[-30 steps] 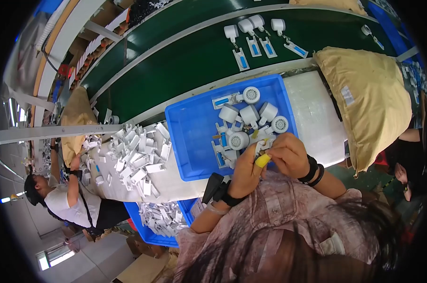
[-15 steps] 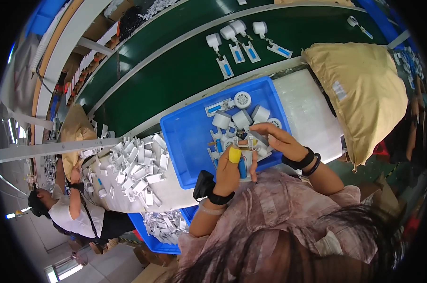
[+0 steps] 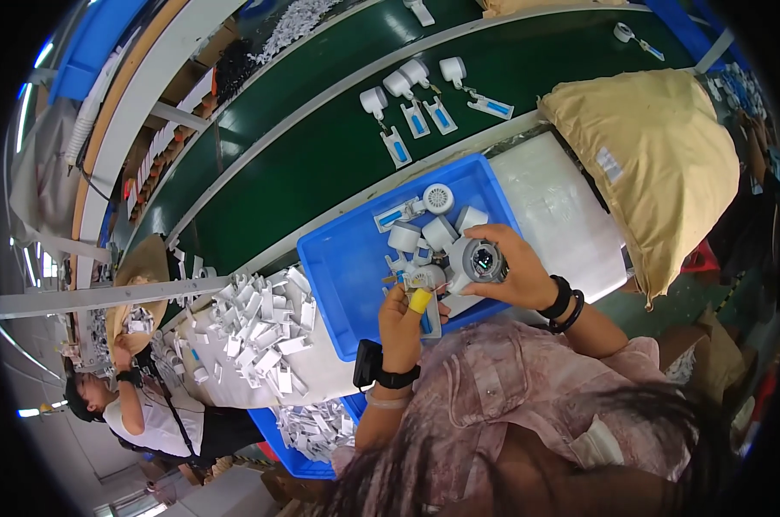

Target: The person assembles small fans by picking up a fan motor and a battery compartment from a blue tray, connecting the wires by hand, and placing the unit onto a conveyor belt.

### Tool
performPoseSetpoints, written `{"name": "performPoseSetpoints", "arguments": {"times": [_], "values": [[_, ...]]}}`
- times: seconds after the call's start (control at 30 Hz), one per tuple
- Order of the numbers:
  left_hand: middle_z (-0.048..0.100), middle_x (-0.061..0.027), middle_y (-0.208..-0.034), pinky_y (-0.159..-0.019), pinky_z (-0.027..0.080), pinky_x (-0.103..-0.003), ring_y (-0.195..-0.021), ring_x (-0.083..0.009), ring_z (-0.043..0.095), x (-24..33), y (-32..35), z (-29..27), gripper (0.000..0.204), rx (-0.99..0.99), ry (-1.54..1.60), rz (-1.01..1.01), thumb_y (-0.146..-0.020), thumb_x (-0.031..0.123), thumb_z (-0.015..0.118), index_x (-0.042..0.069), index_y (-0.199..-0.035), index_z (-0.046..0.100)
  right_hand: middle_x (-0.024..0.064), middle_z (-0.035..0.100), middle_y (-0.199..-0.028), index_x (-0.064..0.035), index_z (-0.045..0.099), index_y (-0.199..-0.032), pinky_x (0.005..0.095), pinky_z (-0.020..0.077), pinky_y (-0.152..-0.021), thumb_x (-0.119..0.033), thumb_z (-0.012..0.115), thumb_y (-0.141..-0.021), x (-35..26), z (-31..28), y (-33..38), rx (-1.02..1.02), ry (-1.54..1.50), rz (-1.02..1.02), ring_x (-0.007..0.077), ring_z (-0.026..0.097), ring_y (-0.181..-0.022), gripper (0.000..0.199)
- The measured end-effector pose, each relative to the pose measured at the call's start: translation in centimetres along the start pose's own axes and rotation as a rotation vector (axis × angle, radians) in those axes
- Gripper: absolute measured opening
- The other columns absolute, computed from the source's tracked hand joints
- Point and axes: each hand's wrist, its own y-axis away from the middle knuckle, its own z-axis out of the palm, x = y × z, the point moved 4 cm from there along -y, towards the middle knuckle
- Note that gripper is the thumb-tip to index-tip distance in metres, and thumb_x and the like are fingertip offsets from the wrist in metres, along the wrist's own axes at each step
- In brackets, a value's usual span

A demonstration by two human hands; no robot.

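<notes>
Right hand [image 3: 515, 271] was what I watched first: it curled around a grey round part [image 3: 478, 259] over the near edge of the blue tray [image 3: 347, 276], open face tipped up toward me. Just to its left, almost touching, my left hand [image 3: 403, 319] pinched a small white piece [image 3: 424, 277] with a yellow-capped finger [image 3: 420, 300], wrist upright, so I judged it the nearer

The right hand [image 3: 517, 274] has risen off the parts in the blue tray [image 3: 342, 271] and now grips a round white housing [image 3: 476, 261], its open face turned up toward the camera. The left hand [image 3: 403, 320], yellow cot on the thumb, has moved beside it, pinching a small white piece [image 3: 422, 277]. The head has tilted, so the tray sits higher in view.
</notes>
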Motion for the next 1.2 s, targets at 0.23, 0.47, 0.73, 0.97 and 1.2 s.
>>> {"name": "performPoseSetpoints", "arguments": {"times": [0.23,0.47,0.73,0.97,1.2], "values": [[0.069,-0.0114,-0.090,-0.064,0.055,-0.028,-0.072,-0.0164,0.068,-0.5,0.4,-0.4,0.024,-0.016,-0.022,0.032,-0.093,0.016,0.061,0.000,-0.110,0.057,0.0126,0.055,-0.124,-0.0062,0.052,-0.123,0.0369,0.0415,-0.098,-0.020,0.088,-0.062,-0.8,-0.3,-0.5,-0.048,0.057,-0.033,0.0302,0.053,-0.115,0.073],[0.069,-0.0121,-0.091,-0.066,0.056,-0.028,-0.075,-0.0186,0.069,-0.8,0.0,-1.1,0.024,-0.009,-0.017,0.003,-0.092,0.014,0.062,-0.001,-0.110,0.058,0.0142,0.056,-0.123,-0.0059,0.052,-0.123,0.0372,0.0425,-0.097,-0.020,0.088,-0.062,-1.3,-0.2,-1.1,-0.053,0.104,-0.087,0.0314,0.053,-0.114,0.072],[0.068,-0.0106,-0.098,-0.068,0.055,-0.028,-0.076,-0.0167,0.067,-1.4,-0.4,-1.4,0.026,-0.180,0.045,-0.100,-0.091,0.014,0.062,-0.001,-0.112,0.058,0.0143,0.056,-0.123,-0.0052,0.052,-0.123,0.0375,0.0426,-0.097,-0.019,0.088,-0.061,-1.4,0.1,-1.5,-0.067,0.089,-0.103,0.0311,0.054,-0.114,0.073],[0.068,-0.0093,-0.095,-0.065,0.053,-0.026,-0.076,-0.0147,0.066,-1.3,-0.1,-1.8,0.027,-0.043,-0.092,0.063,-0.091,0.014,0.062,0.000,-0.113,0.057,0.0144,0.056,-0.123,-0.0049,0.052,-0.124,0.0375,0.0426,-0.097,-0.018,0.088,-0.061,-1.8,0.4,-1.3,-0.047,0.096,-0.117,0.0311,0.054,-0.114,0.073],[0.067,-0.0110,-0.095,-0.061,0.057,-0.029,-0.075,-0.0167,0.067,-2.0,-0.2,-2.1,0.026,-0.077,0.010,-0.037,-0.093,0.016,0.061,0.000,-0.112,0.056,0.0147,0.056,-0.123,-0.0048,0.052,-0.124,0.0382,0.0435,-0.095,-0.021,0.086,-0.064,-2.0,0.4,-1.1,-0.037,0.106,-0.135,0.0323,0.054,-0.113,0.071]]}}
